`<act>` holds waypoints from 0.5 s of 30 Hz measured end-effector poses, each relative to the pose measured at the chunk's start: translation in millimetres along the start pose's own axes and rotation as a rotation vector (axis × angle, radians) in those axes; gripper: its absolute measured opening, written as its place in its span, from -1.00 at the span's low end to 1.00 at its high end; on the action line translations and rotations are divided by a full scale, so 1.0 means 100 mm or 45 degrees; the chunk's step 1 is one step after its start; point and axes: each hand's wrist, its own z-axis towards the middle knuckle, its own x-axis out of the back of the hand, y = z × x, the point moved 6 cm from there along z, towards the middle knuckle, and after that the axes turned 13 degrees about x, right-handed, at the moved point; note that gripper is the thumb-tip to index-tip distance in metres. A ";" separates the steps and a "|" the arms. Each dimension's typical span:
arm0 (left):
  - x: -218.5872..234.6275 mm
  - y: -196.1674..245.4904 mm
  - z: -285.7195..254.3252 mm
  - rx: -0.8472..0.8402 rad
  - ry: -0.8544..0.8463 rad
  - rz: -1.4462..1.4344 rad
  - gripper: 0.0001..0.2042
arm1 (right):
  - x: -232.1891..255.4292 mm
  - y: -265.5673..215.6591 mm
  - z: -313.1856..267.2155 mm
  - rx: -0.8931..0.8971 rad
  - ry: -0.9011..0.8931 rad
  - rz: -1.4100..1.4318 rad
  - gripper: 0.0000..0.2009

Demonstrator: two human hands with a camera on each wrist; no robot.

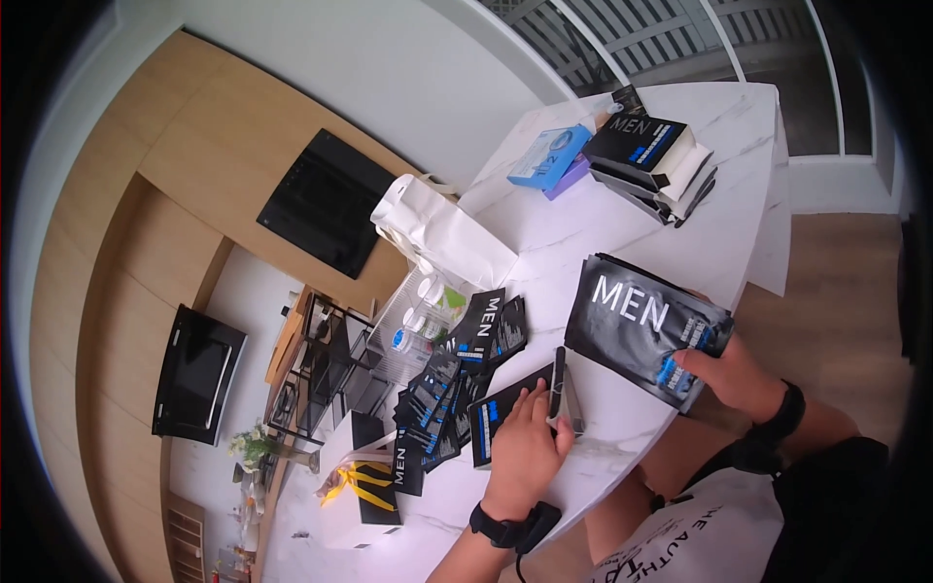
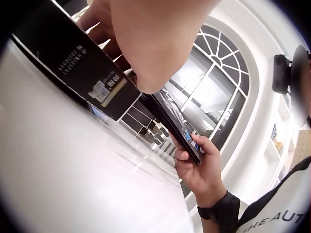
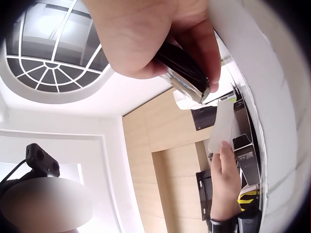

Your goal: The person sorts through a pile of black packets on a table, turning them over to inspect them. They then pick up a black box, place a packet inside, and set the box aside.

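Observation:
My left hand lies on a black box, fingers extended over its top face; the thumb is by the side with a raised dark flap. In the left wrist view that box shows a printed, labelled side beneath the hand. My right hand grips a stack of black and grey "MEN" packets at its near edge, thumb on top. The right wrist view shows the stack edge-on between thumb and fingers, and my left hand against a pale box side.
Loose black packets are piled left of the box. Beyond them are a clear bin with bottles, a white bag and a white box with yellow ribbon. Several black boxes and a blue box stand at the far end.

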 end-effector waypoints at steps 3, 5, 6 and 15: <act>0.03 -0.03 -0.01 0.042 0.047 -0.117 -0.67 | -0.02 -0.02 -0.03 -0.067 -0.035 0.036 -0.47; 0.09 -0.07 -0.03 0.092 0.019 -0.234 -0.68 | -0.01 0.00 -0.06 -0.121 -0.053 0.052 -0.47; 0.10 -0.12 -0.05 0.148 -0.003 -0.348 -0.69 | 0.00 0.06 -0.10 -0.224 -0.051 0.138 -0.49; 0.05 -0.24 -0.26 0.088 -0.046 -0.741 -0.71 | 0.10 0.28 -0.28 -0.831 -0.130 0.297 -0.60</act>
